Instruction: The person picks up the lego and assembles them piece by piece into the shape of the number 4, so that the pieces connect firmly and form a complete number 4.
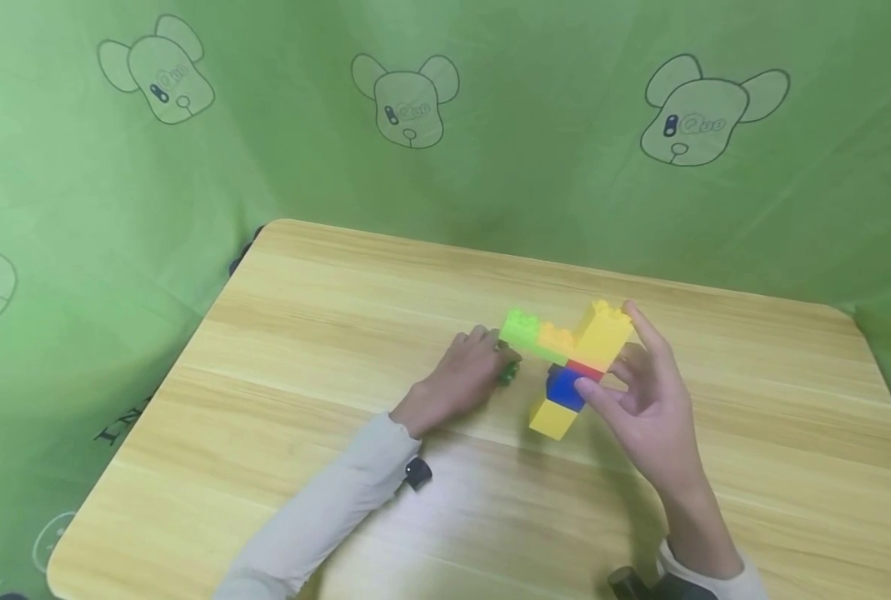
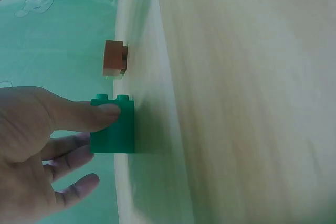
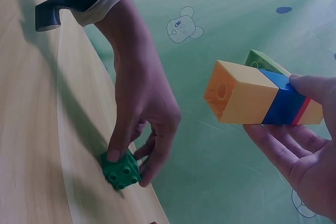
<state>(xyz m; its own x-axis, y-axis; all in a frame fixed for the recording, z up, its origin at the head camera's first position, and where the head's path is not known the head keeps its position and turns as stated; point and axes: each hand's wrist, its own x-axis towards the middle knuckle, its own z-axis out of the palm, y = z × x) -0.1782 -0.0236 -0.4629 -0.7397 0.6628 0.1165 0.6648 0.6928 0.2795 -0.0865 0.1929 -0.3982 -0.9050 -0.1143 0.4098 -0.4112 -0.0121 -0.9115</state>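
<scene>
My left hand (image 1: 463, 371) reaches down over the table and pinches a dark green building block (image 2: 113, 129) between thumb and fingers. Its studs face the camera in the right wrist view, with the block close to the tabletop. Raised above the table, my right hand (image 1: 651, 408) grips an assembly of joined building blocks (image 1: 603, 337). A tall yellow block, a thin red layer, a blue block (image 3: 286, 95) and a lower yellow block (image 3: 244, 95) form its column. A light green and orange arm (image 1: 520, 329) sticks out to the left, toward the left hand.
A reddish-brown block (image 2: 113, 58) lies on the table beyond the dark green one in the left wrist view. The wooden table (image 1: 280, 333) has rounded corners, and a green printed curtain (image 1: 528, 192) hangs behind and beside it.
</scene>
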